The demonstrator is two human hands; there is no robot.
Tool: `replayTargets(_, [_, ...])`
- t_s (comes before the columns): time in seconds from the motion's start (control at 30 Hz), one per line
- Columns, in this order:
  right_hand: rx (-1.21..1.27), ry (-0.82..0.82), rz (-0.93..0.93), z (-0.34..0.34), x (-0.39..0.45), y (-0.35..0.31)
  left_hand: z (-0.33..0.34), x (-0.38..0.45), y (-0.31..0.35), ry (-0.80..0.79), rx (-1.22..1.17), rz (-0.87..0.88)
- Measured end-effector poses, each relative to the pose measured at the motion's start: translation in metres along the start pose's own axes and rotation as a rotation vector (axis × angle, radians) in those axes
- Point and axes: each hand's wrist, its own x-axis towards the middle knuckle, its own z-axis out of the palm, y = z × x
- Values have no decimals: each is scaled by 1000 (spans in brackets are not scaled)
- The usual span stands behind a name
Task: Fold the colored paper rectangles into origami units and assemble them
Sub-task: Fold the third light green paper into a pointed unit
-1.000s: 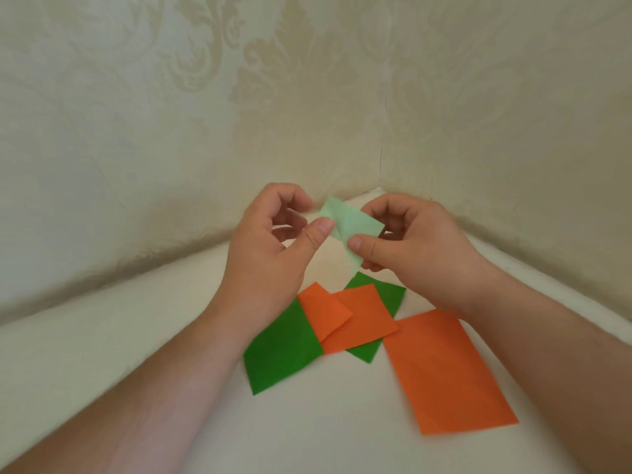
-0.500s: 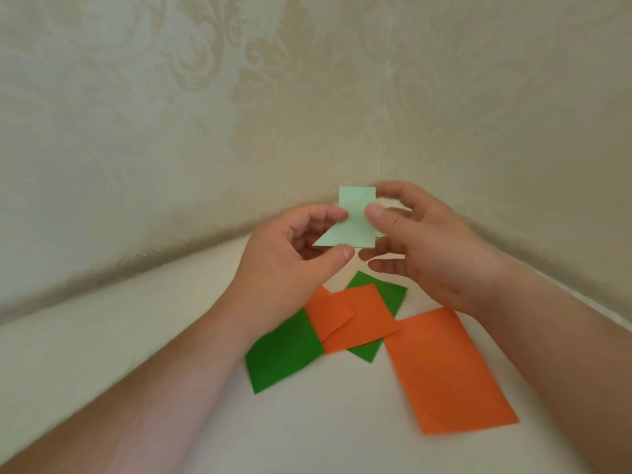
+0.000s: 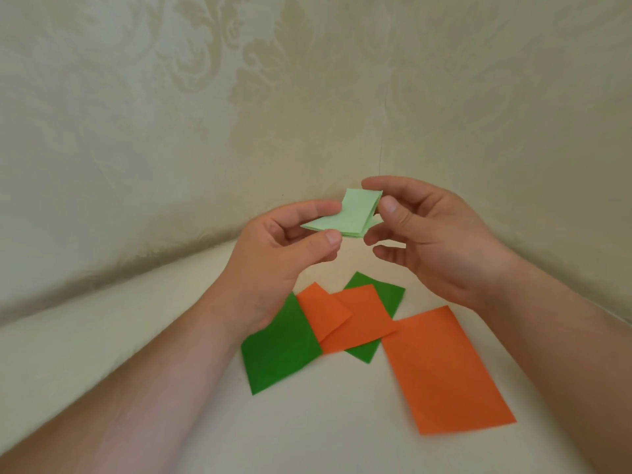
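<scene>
While both forearms reach in from the bottom corners, the left hand (image 3: 273, 261) sits up over the white surface (image 3: 102, 336) and pinches the near edge of a pale green folded paper (image 3: 349, 217) between thumb and forefinger. That paper is held in the air, well above the loose sheets, about midway between the two hands. Its long axis runs roughly left to right: a narrow pointed tip aims left, toward the left hand's fingers, and a squarer folded flap stands up at the right end, with layered edges showing there.

Below and slightly left, a dark green sheet (image 3: 280, 347) lies flat, its upper corner hidden under the left wrist. Two small orange sheets overlap beside it: a small orange sheet (image 3: 321, 311) lies on top of a second orange sheet (image 3: 359, 323), and both cover the middle of another dark green sheet (image 3: 383, 294), whose corners stick out above and below them. Farther right lies a large orange sheet (image 3: 444, 371), its long axis running from upper left to lower right, its near corner touching the orange pair.

The right hand (image 3: 437, 241) is at the folded paper's right end, thumb tip against the upright flap and fingers curled behind and beneath it, gripping it.

Counted: one pale green folded piece, two dark green sheets, three orange sheets. Patterned cream wallpaper (image 3: 239, 97) covers the walls behind.
</scene>
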Motion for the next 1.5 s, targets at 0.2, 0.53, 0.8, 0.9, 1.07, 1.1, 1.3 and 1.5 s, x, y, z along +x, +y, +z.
replayTargets(0.2, [-7,29,-25,1,0,0,-1,0,1,-13,-53,-42])
replayTargets(0.53, [-387,-20,-99,10,-4,7,3,1,1,209,198,68])
replayTargets(0.8, [-449,-107,-13,9,-6,7,1,2,1,241,302,184])
replayTargets(0.9, [-421,-53,-42,8,-4,8,-1,3,1,267,322,213])
replayTargets(1.07, [-376,-63,-85,8,-4,11,3,3,1,265,234,175])
replayTargets(1.1, [-369,-69,-97,9,-4,11,4,3,0,260,206,154])
replayTargets(1.3, [-350,-92,-150,10,-4,13,9,2,1,242,-51,-32])
replayTargets(1.5, [-474,-174,-177,11,-7,16,3,5,4,307,-69,-122])
